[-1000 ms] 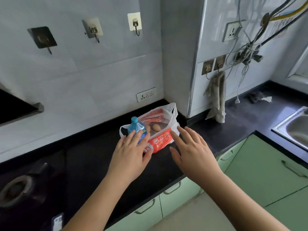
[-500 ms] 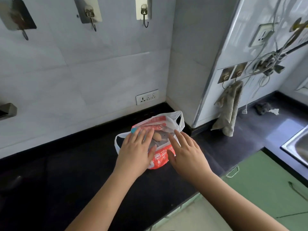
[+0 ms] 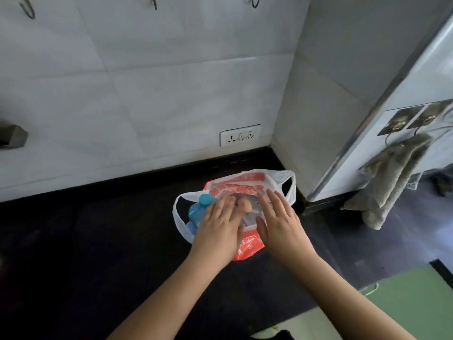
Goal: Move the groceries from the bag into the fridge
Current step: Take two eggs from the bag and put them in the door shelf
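While both hands reach over the dark worktop [image 3: 98, 241]:
Left hand [image 3: 218, 229]: fingers straight, resting on the bag's opening beside the blue bottle [image 3: 197, 212].
Right hand [image 3: 279, 224]: fingers spread flat on the bag.
Bag [image 3: 247, 246]: beneath both hands.
Egg [image 3: 245, 204]: between the fingertips.

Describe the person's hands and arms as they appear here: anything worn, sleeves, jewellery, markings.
Both forearms are bare up to the frame's lower edge, with no sleeve or cuff in view. The left hand and the right hand wear no gloves, and no ring, watch or bracelet shows. Fingernails look short and unpainted, though blur limits detail. No marks or bandages are visible.
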The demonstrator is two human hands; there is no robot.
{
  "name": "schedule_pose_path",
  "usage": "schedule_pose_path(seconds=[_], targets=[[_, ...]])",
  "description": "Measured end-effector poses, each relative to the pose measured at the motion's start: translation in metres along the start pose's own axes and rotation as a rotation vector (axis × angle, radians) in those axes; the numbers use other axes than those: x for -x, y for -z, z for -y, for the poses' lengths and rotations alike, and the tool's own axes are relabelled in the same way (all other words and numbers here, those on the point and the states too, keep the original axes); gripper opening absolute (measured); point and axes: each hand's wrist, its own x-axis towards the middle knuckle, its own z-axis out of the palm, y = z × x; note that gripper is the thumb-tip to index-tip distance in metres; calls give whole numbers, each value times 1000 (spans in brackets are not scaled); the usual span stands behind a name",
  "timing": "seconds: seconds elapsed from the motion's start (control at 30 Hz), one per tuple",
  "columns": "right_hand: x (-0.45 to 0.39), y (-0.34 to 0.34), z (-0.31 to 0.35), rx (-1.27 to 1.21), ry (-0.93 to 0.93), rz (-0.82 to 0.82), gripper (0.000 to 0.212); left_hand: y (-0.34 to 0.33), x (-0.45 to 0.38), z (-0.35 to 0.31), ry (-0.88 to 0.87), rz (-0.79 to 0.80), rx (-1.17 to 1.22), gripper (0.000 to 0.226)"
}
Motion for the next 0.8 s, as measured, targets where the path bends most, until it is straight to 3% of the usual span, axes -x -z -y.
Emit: schedule_pose_path(seconds=[0.1, 0.17, 0.27, 0.37, 0.47, 0.57, 0.8], targets=[[-14, -5, -13, 11, 123, -44, 50, -15, -12, -5, 45, 61, 39, 58], [-24, -10, -27, 16, 115, 50, 43, -23, -19, -10, 80, 68, 4, 59], [-38, -16, -42, -30, 72, 264, 55, -34, -31, -19, 123, 86, -39, 57], [-52, -23, -54, -53, 109, 307, 58, -48, -40, -26, 167, 130, -23, 58], [-64, -32, -62, -76, 146, 336, 47, -60, -49, -31, 222, 158, 1, 59], [-73, -36, -66, -58, 191, 452, 55, -66, -60, -37, 310, 217, 46, 71], [-95, -46, -73, -49, 190, 598, 55, -84, -94, -42, 434, 316, -132, 76]])
